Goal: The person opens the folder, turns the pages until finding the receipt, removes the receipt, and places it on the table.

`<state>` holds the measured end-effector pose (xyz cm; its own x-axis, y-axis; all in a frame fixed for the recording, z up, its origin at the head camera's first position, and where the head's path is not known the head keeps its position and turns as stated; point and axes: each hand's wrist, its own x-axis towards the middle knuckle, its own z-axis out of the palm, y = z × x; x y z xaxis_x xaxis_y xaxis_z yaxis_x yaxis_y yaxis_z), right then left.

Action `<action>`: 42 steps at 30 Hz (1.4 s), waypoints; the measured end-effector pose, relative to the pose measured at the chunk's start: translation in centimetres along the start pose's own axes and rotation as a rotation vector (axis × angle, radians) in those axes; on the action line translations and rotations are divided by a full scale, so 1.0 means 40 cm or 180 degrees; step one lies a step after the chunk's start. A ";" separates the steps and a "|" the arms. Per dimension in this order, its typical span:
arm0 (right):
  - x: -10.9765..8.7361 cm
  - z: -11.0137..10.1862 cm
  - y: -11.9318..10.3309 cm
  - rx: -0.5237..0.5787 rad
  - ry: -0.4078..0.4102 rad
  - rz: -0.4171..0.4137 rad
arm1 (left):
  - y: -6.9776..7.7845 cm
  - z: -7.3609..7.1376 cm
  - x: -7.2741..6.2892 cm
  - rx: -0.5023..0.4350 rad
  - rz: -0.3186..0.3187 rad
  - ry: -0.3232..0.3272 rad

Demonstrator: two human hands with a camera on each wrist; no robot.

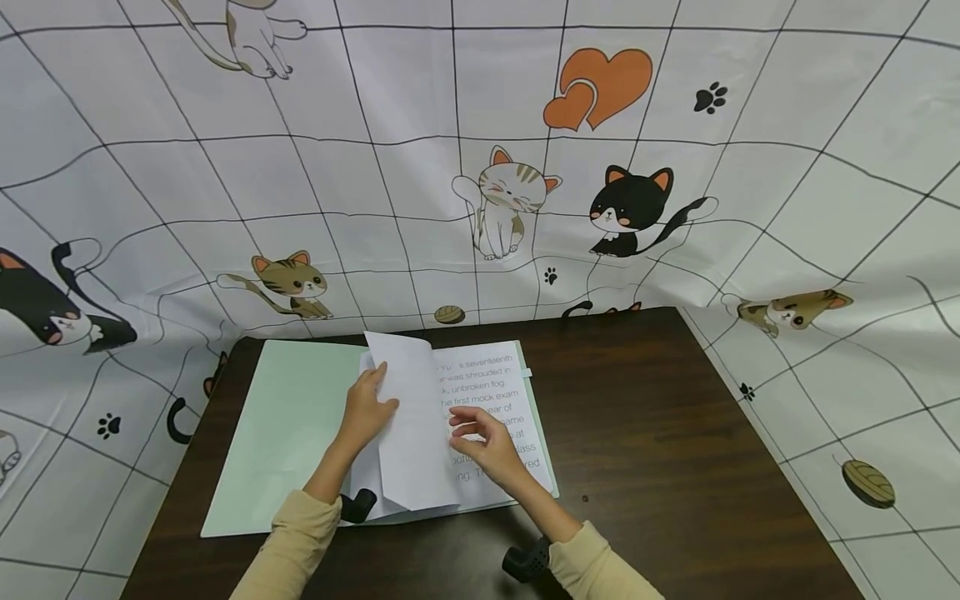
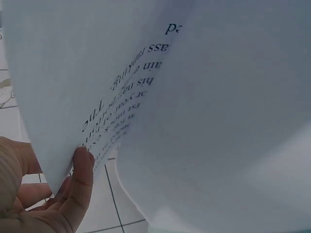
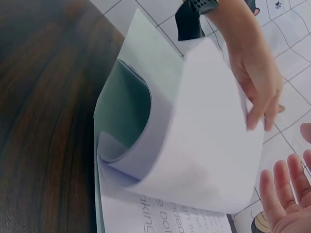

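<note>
A pale green folder [image 1: 288, 442] lies spread on the table, with white sheets in its right half. My left hand [image 1: 366, 410] pinches the edge of a raised page [image 1: 414, 442] between thumb and fingers; the left wrist view shows that grip [image 2: 68, 194] at the page's corner. The lifted sheet bends up and leans left, its blank side facing the head camera. Under it to the right, a printed page [image 1: 517, 446] with large text is partly covered. Beside the raised page, my right hand [image 1: 486, 446] hovers over the text, fingers loosely bent, holding nothing.
The dark wooden table [image 1: 645, 433] extends right of the folder. A white cloth [image 1: 390, 183] printed with cats and grid lines hangs behind and around it. Black wrist devices show at the left wrist [image 1: 358, 505] and right wrist [image 1: 527, 560]. A small tab [image 1: 527, 373] sticks out at the folder's right edge.
</note>
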<state>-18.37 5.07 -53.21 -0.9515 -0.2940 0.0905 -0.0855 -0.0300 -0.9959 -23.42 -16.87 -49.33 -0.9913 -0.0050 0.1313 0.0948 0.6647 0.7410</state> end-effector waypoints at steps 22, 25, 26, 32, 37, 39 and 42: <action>0.037 -0.089 0.025 -0.0212 0.0448 0.0086 | -0.111 -0.064 -0.011 0.0058 -0.0351 -0.0077; 0.040 -0.105 0.007 -0.0284 0.0555 0.0014 | -0.123 -0.068 -0.016 0.0067 -0.0423 -0.0102; 0.042 -0.111 0.010 -0.0315 0.0590 -0.0012 | -0.127 -0.068 -0.018 0.0073 -0.0440 -0.0112; 0.040 -0.132 -0.015 -0.0534 0.0687 0.0030 | -0.157 -0.069 -0.024 0.0164 -0.0497 -0.0109; 0.052 -0.151 -0.004 -0.0633 0.0767 0.0042 | -0.175 -0.069 -0.024 0.0236 -0.0535 -0.0144; 0.058 -0.157 0.001 -0.0627 0.0784 0.0055 | -0.184 -0.069 -0.023 0.0267 -0.0570 -0.0216; 0.068 -0.167 0.006 -0.0592 0.0819 0.0070 | -0.200 -0.068 -0.016 0.0296 -0.0582 -0.0413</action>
<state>-22.96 10.63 -53.25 -0.9952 -0.0405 0.0886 -0.0939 0.1558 -0.9833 -23.28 -24.21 -53.54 -0.9952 -0.0396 -0.0898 -0.0903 0.7276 0.6800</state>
